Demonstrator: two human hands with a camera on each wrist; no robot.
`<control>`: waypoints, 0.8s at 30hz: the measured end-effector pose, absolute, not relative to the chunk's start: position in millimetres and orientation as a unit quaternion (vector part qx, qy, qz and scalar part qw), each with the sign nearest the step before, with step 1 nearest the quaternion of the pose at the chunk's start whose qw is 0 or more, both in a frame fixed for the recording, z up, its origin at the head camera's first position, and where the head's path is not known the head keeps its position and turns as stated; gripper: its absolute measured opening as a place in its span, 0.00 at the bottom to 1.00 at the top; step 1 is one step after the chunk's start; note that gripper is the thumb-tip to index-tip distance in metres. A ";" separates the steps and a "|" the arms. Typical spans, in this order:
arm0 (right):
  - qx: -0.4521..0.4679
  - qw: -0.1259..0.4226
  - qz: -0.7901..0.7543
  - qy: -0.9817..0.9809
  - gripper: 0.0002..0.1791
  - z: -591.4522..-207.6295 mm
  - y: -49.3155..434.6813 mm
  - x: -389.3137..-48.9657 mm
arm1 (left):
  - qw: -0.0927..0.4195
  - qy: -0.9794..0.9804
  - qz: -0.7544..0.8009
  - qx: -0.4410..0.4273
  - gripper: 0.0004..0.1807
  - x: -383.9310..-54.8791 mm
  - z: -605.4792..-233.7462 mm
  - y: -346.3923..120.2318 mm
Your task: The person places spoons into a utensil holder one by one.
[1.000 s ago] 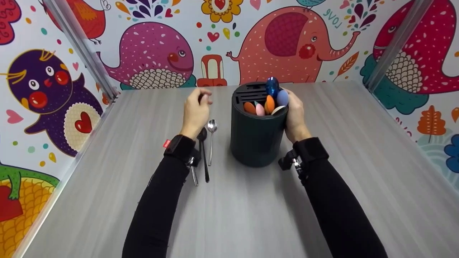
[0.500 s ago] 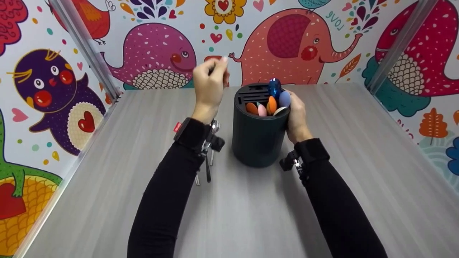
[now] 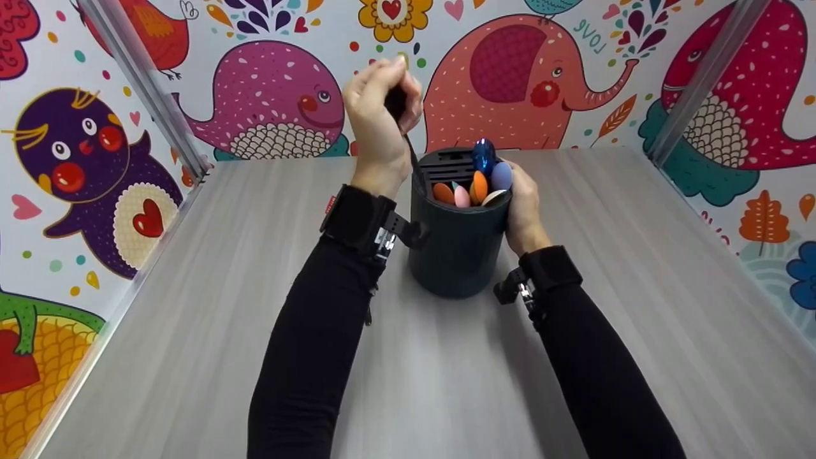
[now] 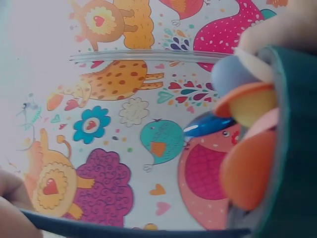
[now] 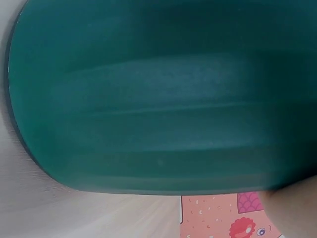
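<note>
A dark green cutlery holder point(image 3: 456, 248) stands upright on the table, with a slotted top. Several spoons stick up from it: a shiny blue one point(image 3: 484, 156), a lavender one point(image 3: 502, 176), an orange one point(image 3: 479, 188) and others. My left hand point(image 3: 382, 121) is raised over the holder's left side and pinches a slim black spoon point(image 3: 412, 153), its bowl mostly covered by the fingers. In the left wrist view the spoon's thin handle point(image 4: 138, 232) runs to the holder's rim. My right hand point(image 3: 524, 207) grips the holder's right side.
The dark tip of another utensil point(image 3: 368, 315) shows beside my left forearm; the rest of it is hidden. Grey wood-grain table point(image 3: 637, 319) surrounds the holder. Printed cartoon walls point(image 3: 274, 95) with metal corner posts point(image 3: 143, 83) close in the back and sides.
My left hand has risen from near the table, up and to the right, to the holder, bringing the black spoon's handle to its top. My right hand keeps its hold.
</note>
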State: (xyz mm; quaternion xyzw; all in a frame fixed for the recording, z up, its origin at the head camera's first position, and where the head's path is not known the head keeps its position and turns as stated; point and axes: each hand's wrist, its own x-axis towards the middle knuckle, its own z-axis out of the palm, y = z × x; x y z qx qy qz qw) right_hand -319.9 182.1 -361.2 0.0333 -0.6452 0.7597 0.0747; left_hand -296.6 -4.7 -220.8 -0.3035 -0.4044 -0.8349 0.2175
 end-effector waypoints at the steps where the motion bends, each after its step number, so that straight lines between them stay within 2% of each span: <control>1: 0.032 0.077 0.759 -0.646 0.23 -361.9 182.3 -320.5 | 0.217 -0.400 -0.838 -0.300 0.23 -297.9 -222.7 -3.5; 7: 0.015 0.099 0.756 -0.647 0.23 -364.4 183.2 -321.9 | 0.212 -0.422 -0.837 -0.276 0.23 -303.2 -238.9 9.1; 13: 0.004 0.115 0.751 -0.650 0.23 -365.0 181.9 -322.4 | 0.186 -0.485 -0.804 -0.289 0.20 -308.5 -263.5 18.6; 19: 0.010 0.121 0.751 -0.649 0.23 -364.2 182.5 -322.6 | 0.177 -0.595 -0.733 -0.279 0.15 -317.2 -285.7 19.4; 24: 0.016 0.113 0.755 -0.646 0.22 -364.8 183.7 -322.1 | 0.182 -0.716 -0.635 -0.228 0.13 -325.0 -305.7 15.5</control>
